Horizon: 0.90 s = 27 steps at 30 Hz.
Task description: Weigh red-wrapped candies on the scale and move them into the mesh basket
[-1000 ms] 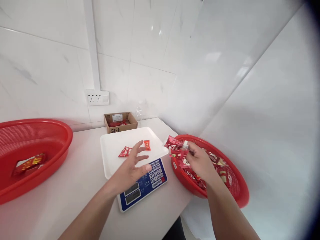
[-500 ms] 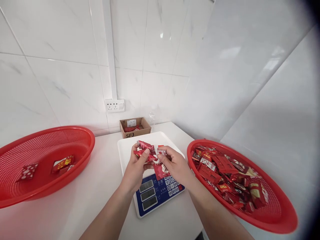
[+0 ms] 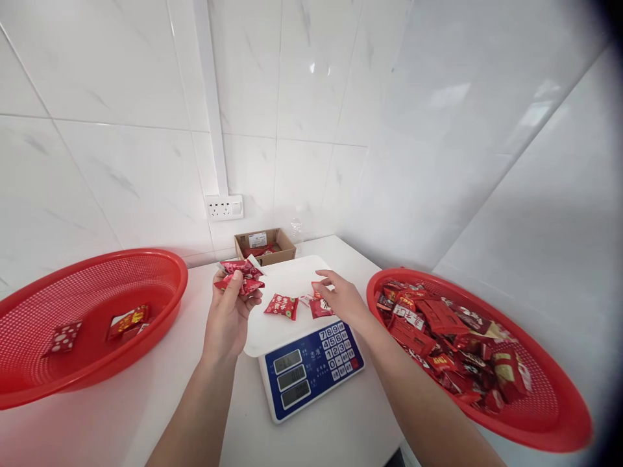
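My left hand (image 3: pixel 228 311) is closed around several small red snack packets (image 3: pixel 238 275), held up over the left side of the scale's white pan (image 3: pixel 263 340). My right hand (image 3: pixel 343 298) is over the pan's right side with thumb and forefinger apart. Close under its fingers lie red packets (image 3: pixel 321 309), partly hidden by the hand; whether it touches them I cannot tell. Another red packet (image 3: pixel 282 307) lies by itself on the pan, between the hands. The scale's blue panel (image 3: pixel 311 370) has a keypad and lit displays too small to read.
At left stands a red perforated basket (image 3: pixel 160 275) with a few packets. A fuller red basket (image 3: pixel 559 421) stands at right, heaped with red packets (image 3: pixel 438 324). Behind the scale, a small cardboard box (image 3: pixel 277 258) sits against the tiled wall, below a socket (image 3: pixel 224 207).
My hands have moved apart. The left one went left with its packets, and the right one let go of packets that now lie on the pan.
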### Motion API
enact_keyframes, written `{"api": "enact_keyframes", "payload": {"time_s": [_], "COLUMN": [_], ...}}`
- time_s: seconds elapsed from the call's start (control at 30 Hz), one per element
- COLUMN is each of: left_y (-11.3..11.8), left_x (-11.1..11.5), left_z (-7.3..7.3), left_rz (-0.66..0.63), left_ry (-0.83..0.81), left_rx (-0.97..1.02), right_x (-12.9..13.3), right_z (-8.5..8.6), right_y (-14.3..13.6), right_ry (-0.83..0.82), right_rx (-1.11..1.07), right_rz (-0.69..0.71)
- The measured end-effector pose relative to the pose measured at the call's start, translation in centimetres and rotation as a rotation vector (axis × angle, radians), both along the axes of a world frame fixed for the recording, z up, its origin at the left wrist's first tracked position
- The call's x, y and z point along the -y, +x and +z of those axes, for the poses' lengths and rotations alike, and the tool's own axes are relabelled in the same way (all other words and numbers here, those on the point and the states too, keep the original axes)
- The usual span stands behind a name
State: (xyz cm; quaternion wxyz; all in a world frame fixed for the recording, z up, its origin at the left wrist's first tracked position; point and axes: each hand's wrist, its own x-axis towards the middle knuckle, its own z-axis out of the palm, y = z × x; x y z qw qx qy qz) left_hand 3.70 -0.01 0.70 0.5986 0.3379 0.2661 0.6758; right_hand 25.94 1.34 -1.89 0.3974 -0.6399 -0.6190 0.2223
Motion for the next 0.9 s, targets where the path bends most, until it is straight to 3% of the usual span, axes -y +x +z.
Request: {"api": "enact_keyframes", "payload": {"time_s": [0.17,0.3,0.6,0.9], "left_y": [0.3,0.3,0.5,0.3], "left_x": [0.1,0.1,0.2,0.5], "left_z": [-0.1,-0.1,0.0,0.2], "left_rz": [0.002,-0.021,-0.069,-0.032], "left_ry": [-0.002,-0.002,0.011,0.056], "left_rx": [-0.033,-0.045,-0.110,-0.148], "right_x": [-1.4,-1.8,2.0,3.6], "right_z": [1.4,1.5,-1.7,-0.6], "right_y": [-0.8,-1.2,-1.1,-3.4], "right_ry": [0.092,0.086,-0.051,-0.030], "right_rx": [-0.038,0.002,0.342,0.480], "right_rz": [-0.044,0.018,0.275,0.394]}}
